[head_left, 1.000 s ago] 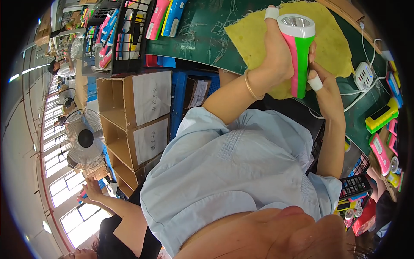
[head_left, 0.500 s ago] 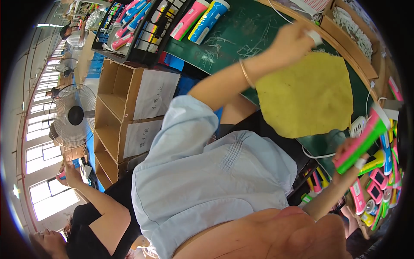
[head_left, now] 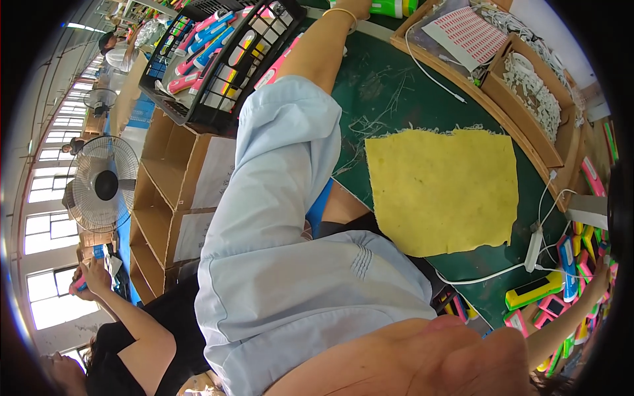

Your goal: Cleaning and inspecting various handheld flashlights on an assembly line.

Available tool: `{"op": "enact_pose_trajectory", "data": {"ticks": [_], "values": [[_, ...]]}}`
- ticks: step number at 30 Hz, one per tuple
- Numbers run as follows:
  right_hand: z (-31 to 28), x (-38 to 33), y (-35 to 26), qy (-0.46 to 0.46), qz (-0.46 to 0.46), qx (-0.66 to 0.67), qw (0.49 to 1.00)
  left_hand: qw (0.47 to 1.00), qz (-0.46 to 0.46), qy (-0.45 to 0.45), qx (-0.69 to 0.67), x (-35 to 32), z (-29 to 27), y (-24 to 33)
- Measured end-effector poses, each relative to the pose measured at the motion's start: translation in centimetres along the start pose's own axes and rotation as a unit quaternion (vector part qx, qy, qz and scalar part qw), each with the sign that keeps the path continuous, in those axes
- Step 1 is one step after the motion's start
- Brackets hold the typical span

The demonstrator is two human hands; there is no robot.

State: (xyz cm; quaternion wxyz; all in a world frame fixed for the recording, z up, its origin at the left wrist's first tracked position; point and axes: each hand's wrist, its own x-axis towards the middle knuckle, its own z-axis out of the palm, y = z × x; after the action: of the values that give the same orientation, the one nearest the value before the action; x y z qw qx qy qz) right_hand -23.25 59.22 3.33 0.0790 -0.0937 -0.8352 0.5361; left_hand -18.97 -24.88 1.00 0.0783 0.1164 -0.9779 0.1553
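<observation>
My left arm, in a light-blue sleeve with a gold bangle, stretches to the top edge. My left hand (head_left: 356,6) is mostly cut off there, right beside a green-and-white flashlight (head_left: 391,7); a grip cannot be made out. My right hand (head_left: 601,276) is low at the right rim, over a bin of pink, green and yellow flashlights (head_left: 569,285), its fingers too small and dark to read. A frayed yellow cloth (head_left: 444,188) lies flat and bare on the green mat (head_left: 376,86) between my arms.
A black crate of pink and blue flashlights (head_left: 218,59) sits at the top left above open cardboard boxes (head_left: 165,191). Wooden trays hold white parts (head_left: 531,89) and a sticker sheet (head_left: 465,36). A white power strip (head_left: 533,247), a fan (head_left: 100,186) and a co-worker's hand (head_left: 96,277) are nearby.
Both hands held a green-and-pink flashlight over the cloth; then the right hand carried it down to the right bin. The left hand has reached up to the top edge.
</observation>
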Motion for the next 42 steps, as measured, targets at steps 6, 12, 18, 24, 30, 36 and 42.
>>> {"op": "enact_pose_trajectory", "data": {"ticks": [6,12,18,24,30,36,42], "values": [[15.2,-21.0,-14.7,0.036,-0.201,-0.074,0.976,0.93,-0.036,0.108,-0.348,-6.0,-6.0,1.7],[29.9,-33.3,-14.1,-0.33,-0.137,0.199,0.913,0.535,-0.026,-0.101,-0.839,-23.5,-11.7,18.2],[25.5,-38.0,-13.8,-0.029,-0.464,-0.006,0.885,0.519,0.156,-0.069,-0.837,-29.1,-13.6,18.1],[29.1,-39.9,-10.0,-0.238,-0.306,0.05,0.92,0.327,0.074,-0.204,-0.92,-30.4,-11.5,21.9],[26.9,-38.5,-7.4,-0.236,-0.037,0.189,0.952,0.282,0.005,-0.283,-0.917,-28.6,-13.8,21.5],[27.7,-39.3,-6.8,-0.211,-0.101,0.112,0.966,0.224,-0.022,-0.283,-0.932,-27.3,-15.9,22.2],[27.1,-39.1,-8.3,-0.204,-0.092,0.138,0.965,0.351,-0.045,-0.266,-0.897,-26.1,-13.5,23.0]]}}
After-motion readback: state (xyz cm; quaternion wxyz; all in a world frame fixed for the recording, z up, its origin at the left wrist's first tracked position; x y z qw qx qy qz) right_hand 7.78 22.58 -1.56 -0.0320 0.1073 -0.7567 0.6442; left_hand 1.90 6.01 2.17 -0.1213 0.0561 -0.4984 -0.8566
